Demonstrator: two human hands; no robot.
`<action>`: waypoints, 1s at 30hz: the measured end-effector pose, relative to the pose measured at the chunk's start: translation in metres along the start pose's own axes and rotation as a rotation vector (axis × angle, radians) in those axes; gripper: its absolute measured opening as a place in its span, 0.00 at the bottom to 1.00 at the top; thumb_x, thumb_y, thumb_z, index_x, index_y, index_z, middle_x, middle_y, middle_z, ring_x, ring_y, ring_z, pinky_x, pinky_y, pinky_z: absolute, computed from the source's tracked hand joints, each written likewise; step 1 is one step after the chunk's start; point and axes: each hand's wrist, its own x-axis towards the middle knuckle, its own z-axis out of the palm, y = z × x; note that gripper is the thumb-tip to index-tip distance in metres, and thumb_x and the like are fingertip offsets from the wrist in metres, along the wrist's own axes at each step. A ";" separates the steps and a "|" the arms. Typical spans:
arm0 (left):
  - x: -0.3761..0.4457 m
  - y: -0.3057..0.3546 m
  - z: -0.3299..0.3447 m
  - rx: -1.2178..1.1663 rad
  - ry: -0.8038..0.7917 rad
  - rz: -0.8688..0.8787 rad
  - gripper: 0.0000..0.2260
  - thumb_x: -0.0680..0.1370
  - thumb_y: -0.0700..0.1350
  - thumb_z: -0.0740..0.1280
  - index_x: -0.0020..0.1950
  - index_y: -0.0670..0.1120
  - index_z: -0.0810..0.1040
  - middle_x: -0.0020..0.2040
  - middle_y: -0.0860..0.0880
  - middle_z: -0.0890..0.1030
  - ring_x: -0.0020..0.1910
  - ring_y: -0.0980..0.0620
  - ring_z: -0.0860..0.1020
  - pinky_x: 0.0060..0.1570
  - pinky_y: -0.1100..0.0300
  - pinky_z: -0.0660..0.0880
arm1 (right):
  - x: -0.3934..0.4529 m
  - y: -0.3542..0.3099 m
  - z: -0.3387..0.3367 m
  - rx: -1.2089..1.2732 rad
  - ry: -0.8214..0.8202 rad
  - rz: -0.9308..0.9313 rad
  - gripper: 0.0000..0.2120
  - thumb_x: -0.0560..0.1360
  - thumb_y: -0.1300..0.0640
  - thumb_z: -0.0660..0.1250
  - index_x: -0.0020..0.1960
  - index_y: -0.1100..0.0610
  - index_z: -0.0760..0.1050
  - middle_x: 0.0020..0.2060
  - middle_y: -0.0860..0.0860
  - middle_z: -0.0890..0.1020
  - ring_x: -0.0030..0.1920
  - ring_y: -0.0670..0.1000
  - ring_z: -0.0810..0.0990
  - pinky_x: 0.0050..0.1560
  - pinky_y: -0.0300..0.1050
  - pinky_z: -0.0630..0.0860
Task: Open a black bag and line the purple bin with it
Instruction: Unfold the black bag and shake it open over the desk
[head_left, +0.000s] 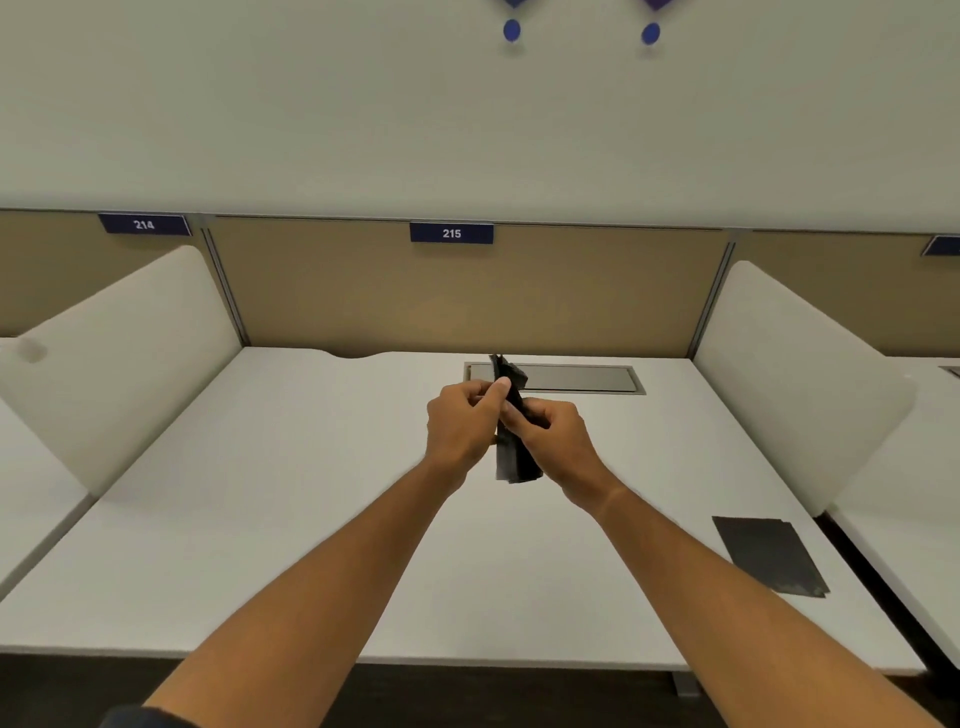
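I see both hands raised over the middle of the white counter (260, 519), toward its far edge, working on a folded black bag (511, 452). My left hand (462, 423) has its grip closed narrow on the upper part of the bag, thumb and forefinger pinching the plastic near its top. My right hand (558, 441) holds the same bag just beside the left, its grip closed around the middle of the folded strip, thumb pressing on the front face. The bag is held clear of the counter, roughly upright and tilted a little, its crumpled top end poking above my fingers and its flat lower end hanging below the hands. It is mostly folded; I cannot tell whether any layers have separated. Behind it, set into the counter near the far edge, lies a grey metal cable hatch (576, 378). Near the counter's right edge, toward the front corner, a second flat dark sheet (769, 556) lies on the surface, well apart from my hands. A number plate reading 215 (451, 233) sits on the tan partition (337, 291) at the far edge.
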 end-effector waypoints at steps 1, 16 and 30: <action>0.001 -0.001 0.002 0.021 0.011 -0.002 0.12 0.76 0.52 0.66 0.39 0.47 0.83 0.40 0.45 0.85 0.43 0.44 0.85 0.43 0.47 0.83 | 0.000 0.001 -0.001 -0.002 0.006 0.004 0.14 0.76 0.45 0.69 0.45 0.57 0.83 0.40 0.51 0.85 0.43 0.51 0.84 0.44 0.44 0.79; 0.029 0.018 0.009 0.178 0.203 0.030 0.15 0.79 0.42 0.60 0.32 0.44 0.68 0.31 0.47 0.72 0.33 0.48 0.70 0.32 0.59 0.69 | 0.049 0.008 -0.052 -0.064 0.262 0.122 0.15 0.72 0.51 0.69 0.39 0.64 0.78 0.35 0.57 0.82 0.39 0.57 0.82 0.42 0.54 0.81; 0.053 0.024 -0.046 0.248 0.346 -0.107 0.09 0.82 0.45 0.61 0.50 0.40 0.77 0.50 0.40 0.79 0.50 0.42 0.78 0.48 0.51 0.77 | 0.058 -0.014 -0.097 -0.103 0.340 0.128 0.14 0.76 0.54 0.71 0.43 0.67 0.79 0.38 0.59 0.82 0.40 0.56 0.79 0.35 0.44 0.77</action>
